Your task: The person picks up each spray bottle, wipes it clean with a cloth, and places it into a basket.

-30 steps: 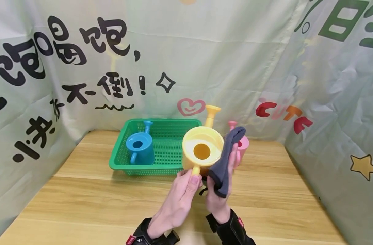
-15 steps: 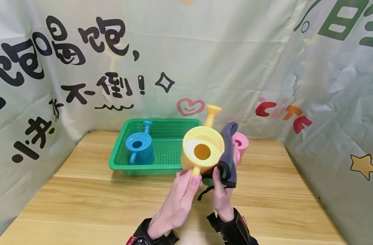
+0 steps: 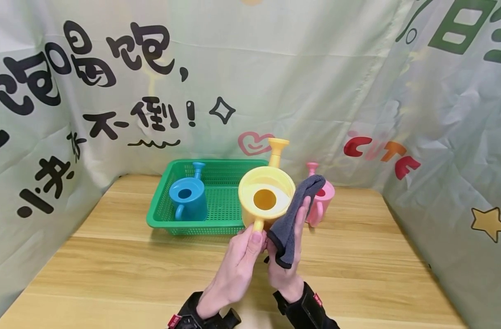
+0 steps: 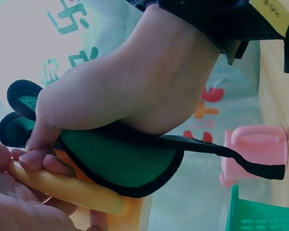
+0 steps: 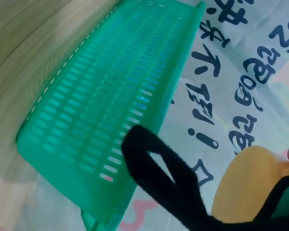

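A yellow watering can [image 3: 264, 189] is held up above the table, its spout pointing away. My left hand [image 3: 236, 269] grips its handle [image 4: 67, 190], fingers curled round it. My right hand [image 3: 286, 269] holds a dark grey cloth [image 3: 295, 214] with black edging against the can's right side, fingers stretched up behind the cloth. In the left wrist view the cloth's green underside [image 4: 130, 159] shows beneath the right hand, with the thumb over its folds. A black strap [image 4: 250, 166] hangs from the cloth. The can's underside is hidden.
Behind the can stands a green plastic basket [image 3: 156, 212] with a blue watering can [image 3: 189, 201] in it. A pink watering can [image 3: 319, 205] stands on the wooden table [image 3: 357, 265], partly behind the cloth. Printed fabric [image 3: 275, 82] walls the table's back and sides.
The yellow can has shifted a little left. Half a second ago the right hand bunched the cloth with its thumb in front; now its fingers extend upward and the cloth lies flatter along the can's side.
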Demonstrator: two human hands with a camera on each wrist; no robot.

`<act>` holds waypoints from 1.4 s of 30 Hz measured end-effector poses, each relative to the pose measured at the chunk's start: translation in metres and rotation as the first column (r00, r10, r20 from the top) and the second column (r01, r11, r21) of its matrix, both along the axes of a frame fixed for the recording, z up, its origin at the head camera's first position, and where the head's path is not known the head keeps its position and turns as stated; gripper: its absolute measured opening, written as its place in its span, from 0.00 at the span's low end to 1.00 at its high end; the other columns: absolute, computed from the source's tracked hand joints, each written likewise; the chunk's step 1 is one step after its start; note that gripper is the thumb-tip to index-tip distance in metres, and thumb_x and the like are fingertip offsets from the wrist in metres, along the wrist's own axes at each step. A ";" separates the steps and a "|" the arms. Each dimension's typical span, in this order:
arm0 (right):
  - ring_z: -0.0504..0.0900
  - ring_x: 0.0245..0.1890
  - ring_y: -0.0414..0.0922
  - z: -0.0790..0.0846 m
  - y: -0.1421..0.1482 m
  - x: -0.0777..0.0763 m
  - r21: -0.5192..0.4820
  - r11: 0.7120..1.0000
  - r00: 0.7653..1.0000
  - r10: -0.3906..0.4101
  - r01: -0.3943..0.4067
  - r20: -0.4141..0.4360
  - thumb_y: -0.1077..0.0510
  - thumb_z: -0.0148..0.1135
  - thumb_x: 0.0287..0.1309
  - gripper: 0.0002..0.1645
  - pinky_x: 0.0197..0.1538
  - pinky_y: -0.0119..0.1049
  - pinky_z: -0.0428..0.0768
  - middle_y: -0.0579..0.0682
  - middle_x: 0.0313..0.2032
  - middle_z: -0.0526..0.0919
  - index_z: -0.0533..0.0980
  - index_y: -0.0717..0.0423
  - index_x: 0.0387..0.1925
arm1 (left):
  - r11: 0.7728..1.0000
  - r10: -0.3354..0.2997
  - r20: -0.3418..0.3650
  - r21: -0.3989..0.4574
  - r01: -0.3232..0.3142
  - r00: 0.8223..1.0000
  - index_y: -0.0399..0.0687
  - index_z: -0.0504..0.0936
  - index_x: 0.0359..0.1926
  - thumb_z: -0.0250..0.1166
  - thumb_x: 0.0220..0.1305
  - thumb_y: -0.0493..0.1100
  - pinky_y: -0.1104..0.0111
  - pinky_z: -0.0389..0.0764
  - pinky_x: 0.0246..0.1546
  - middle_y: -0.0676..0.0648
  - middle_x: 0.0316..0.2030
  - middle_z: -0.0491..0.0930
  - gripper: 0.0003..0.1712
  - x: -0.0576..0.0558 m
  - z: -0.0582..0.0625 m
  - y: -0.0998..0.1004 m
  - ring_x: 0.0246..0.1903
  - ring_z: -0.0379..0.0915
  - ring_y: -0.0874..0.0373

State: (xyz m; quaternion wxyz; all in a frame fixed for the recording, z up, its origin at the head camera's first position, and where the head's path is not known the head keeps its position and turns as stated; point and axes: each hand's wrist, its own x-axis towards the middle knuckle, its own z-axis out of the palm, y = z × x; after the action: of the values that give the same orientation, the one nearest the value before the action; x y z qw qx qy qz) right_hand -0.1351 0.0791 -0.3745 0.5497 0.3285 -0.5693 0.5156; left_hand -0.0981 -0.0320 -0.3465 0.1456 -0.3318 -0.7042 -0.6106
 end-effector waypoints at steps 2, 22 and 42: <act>0.49 0.81 0.48 0.002 0.002 0.003 -0.050 0.995 0.995 0.085 -0.082 0.056 0.61 0.53 0.73 0.40 0.80 0.37 0.52 0.54 0.80 0.50 0.47 0.69 0.77 | 1.000 -0.007 -0.016 -0.015 0.007 1.000 0.43 0.68 0.32 0.41 0.78 0.31 0.78 0.65 0.27 0.46 0.21 0.64 0.15 0.000 -0.001 0.001 0.25 0.58 0.71; 0.50 0.79 0.34 0.003 0.011 0.012 -0.247 0.932 0.881 0.339 -0.266 0.331 0.67 0.44 0.74 0.41 0.79 0.28 0.47 0.50 0.81 0.44 0.36 0.70 0.77 | 0.994 0.060 -0.118 -0.084 -0.070 0.991 0.46 0.69 0.33 0.45 0.76 0.30 0.76 0.67 0.32 0.52 0.20 0.64 0.14 0.004 -0.005 0.005 0.25 0.58 0.72; 0.65 0.72 0.35 0.010 0.020 0.009 -0.453 0.806 0.764 0.550 -0.380 0.337 0.65 0.41 0.76 0.32 0.75 0.26 0.60 0.42 0.74 0.64 0.50 0.54 0.77 | 0.986 0.083 -0.016 -0.143 -0.085 0.996 0.49 0.70 0.31 0.45 0.77 0.33 0.73 0.72 0.36 0.54 0.22 0.67 0.16 0.005 -0.002 0.005 0.26 0.61 0.71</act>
State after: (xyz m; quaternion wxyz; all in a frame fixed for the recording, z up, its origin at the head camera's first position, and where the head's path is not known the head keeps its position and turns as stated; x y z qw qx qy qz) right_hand -0.1264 0.0988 -0.3642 0.3038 0.2262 -0.4757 0.7939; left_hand -0.0931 -0.0272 -0.3487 0.1505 -0.3146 -0.7588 -0.5500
